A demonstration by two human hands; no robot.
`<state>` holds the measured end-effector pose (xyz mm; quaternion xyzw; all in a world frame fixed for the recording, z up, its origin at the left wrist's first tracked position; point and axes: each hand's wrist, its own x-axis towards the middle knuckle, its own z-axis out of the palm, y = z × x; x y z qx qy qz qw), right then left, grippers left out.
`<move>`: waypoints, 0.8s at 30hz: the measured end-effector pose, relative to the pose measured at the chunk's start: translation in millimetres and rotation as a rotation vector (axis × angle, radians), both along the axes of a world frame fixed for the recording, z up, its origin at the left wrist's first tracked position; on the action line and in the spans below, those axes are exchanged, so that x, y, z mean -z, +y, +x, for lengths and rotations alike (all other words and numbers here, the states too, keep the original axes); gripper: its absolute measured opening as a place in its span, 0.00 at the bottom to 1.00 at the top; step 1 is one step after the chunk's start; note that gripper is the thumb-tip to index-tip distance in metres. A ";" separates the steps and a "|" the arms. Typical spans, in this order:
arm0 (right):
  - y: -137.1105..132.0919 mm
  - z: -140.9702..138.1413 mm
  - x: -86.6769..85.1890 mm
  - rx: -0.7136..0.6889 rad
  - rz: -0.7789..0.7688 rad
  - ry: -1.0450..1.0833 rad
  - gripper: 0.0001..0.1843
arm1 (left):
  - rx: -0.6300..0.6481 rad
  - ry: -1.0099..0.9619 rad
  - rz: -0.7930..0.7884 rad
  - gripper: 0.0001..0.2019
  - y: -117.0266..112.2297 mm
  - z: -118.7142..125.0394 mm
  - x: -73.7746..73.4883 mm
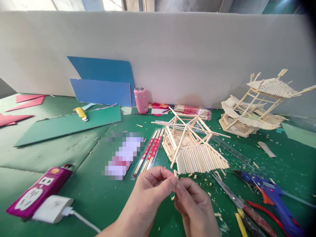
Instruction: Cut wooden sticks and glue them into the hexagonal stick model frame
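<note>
Head view, editor: Who holds what over the green table (pixel 93 187)?

Photographer: A person's left hand (pixel 151 189) pinches a short stick (pixel 175 173) just in front of the half-slatted stick frame (pixel 199 160). The right hand (pixel 194 204) has thumb and fingers pressed together against the left fingertips; whether they also grip the stick, I cannot tell.

Editor: Any lettering?

Photographer: Red bands (pixel 154 145) with pale marks, too small to read, cross the stick packet (pixel 144 152) just left of the frame. Farther left, a sheet (pixel 124 154) is pixelated beyond reading. Behind the frame, to its left, the pink bottle (pixel 141 100) carries a tiny, illegible label (pixel 146 108).

Editor: And farther out?

Photographer: A purple power strip (pixel 50 179), well left of the frame, wears a yellow emblem (pixel 55 171), print unclear. Right of the frame lie a blue glue gun (pixel 277 197) and, farther back, a second stick model (pixel 261 120).
</note>
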<state>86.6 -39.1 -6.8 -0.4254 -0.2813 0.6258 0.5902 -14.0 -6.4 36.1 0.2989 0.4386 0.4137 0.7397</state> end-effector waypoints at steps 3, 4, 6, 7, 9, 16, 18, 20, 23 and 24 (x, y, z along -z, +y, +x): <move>-0.5 -0.9 1.9 0.013 0.007 0.005 0.14 | 0.007 0.064 0.024 0.08 0.3 -2.4 -1.0; -0.4 -1.0 2.8 0.020 0.002 0.013 0.14 | 0.012 0.099 0.049 0.08 0.4 -3.7 -1.2; 0.2 -1.2 5.9 0.029 -0.007 0.044 0.13 | 0.013 0.203 0.133 0.08 1.0 -6.9 -1.3; 0.8 -1.2 8.0 0.028 -0.010 0.066 0.12 | 0.006 0.263 0.189 0.08 1.7 -8.7 -1.1; 2.1 -1.2 13.1 0.012 -0.016 0.110 0.10 | -0.016 0.375 0.310 0.08 3.7 -12.1 -0.2; 5.4 -4.3 20.7 0.014 -0.051 0.197 0.10 | -0.047 0.631 0.675 0.03 14.2 -17.3 7.1; 6.1 -6.5 18.3 0.026 -0.072 0.203 0.10 | -0.024 0.689 0.683 0.03 16.8 -16.8 6.5; 6.8 -8.6 15.9 0.039 -0.092 0.219 0.11 | -0.002 0.692 0.626 0.03 19.4 -15.6 4.0; 7.7 -10.4 14.4 0.056 -0.113 0.269 0.11 | 0.055 0.564 0.457 0.06 23.5 -13.1 -1.4; 8.0 -10.7 14.4 0.062 -0.120 0.287 0.10 | 0.080 0.513 0.395 0.07 24.8 -12.2 -2.9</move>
